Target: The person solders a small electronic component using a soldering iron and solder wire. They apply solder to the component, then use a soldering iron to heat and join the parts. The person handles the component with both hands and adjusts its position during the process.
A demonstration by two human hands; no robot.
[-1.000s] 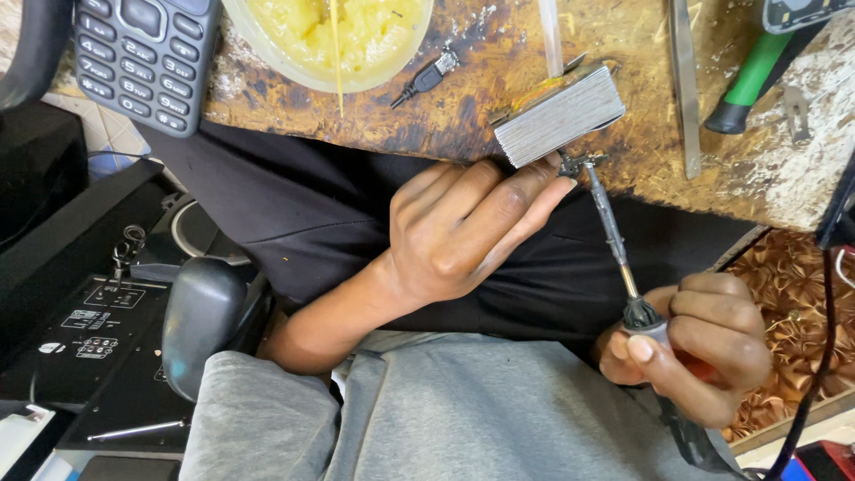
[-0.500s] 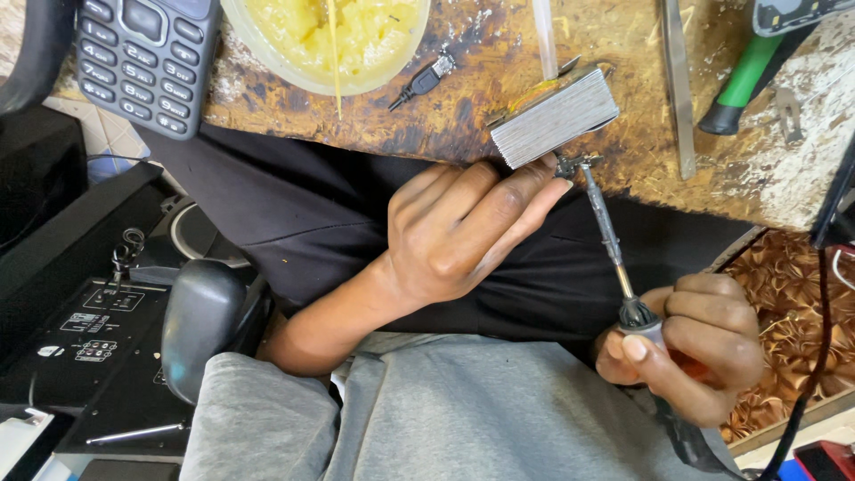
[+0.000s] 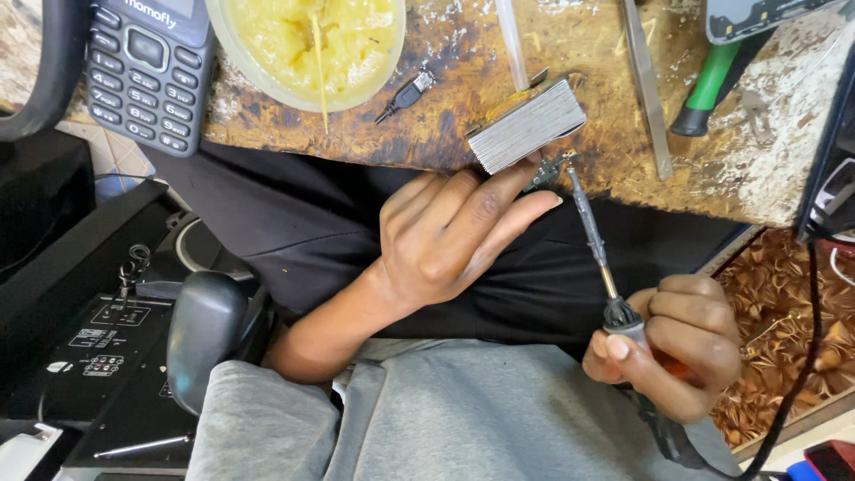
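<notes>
head view: soldering iron (image 3: 595,240) tip-up, near-vertical axis

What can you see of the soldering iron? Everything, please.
The soldering iron is a thin, dark metal shaft on a black collar and an orange-red grip, mostly hidden in the right hand. A black cable trails from its rear toward the lower right. It is tilted, tip up and left, meeting a small dark part that the left hand pinches at the wooden bench edge, just below a grey metal block.
</notes>
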